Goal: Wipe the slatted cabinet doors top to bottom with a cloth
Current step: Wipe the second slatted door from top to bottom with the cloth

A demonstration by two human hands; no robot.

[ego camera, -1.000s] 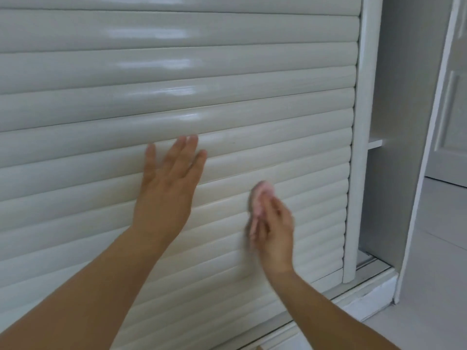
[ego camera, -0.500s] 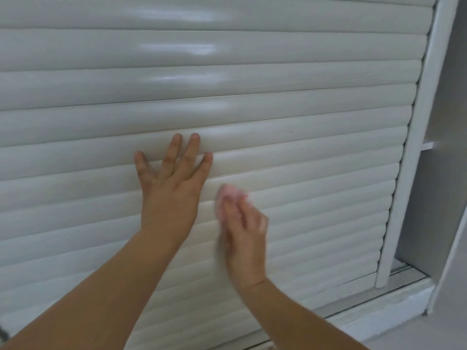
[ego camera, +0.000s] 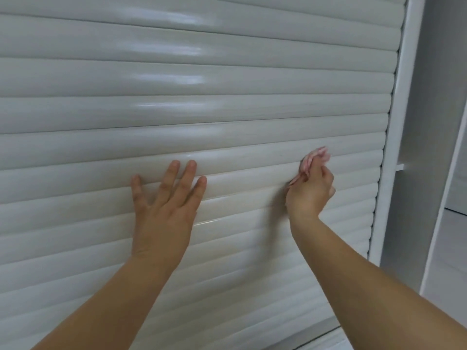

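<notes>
A glossy white slatted cabinet door (ego camera: 227, 109) of horizontal rounded slats fills almost the whole view. My left hand (ego camera: 166, 205) lies flat on the slats at mid-height, fingers straight and spread. To its right, my right hand (ego camera: 312, 190) grips a small crumpled pink cloth (ego camera: 313, 160) and holds it against a slat close to the door's right edge. Most of the cloth is hidden inside the fist.
A white vertical frame post (ego camera: 396, 137) borders the door on the right. Beyond it stands a grey side panel (ego camera: 429, 147) with a small shelf edge (ego camera: 400, 168). The bottom track (ego camera: 323, 337) runs along the lower right.
My right hand has swept the cloth to the right and a little upward, away from the left hand toward the door's right edge. The left hand stays flat on the slats.
</notes>
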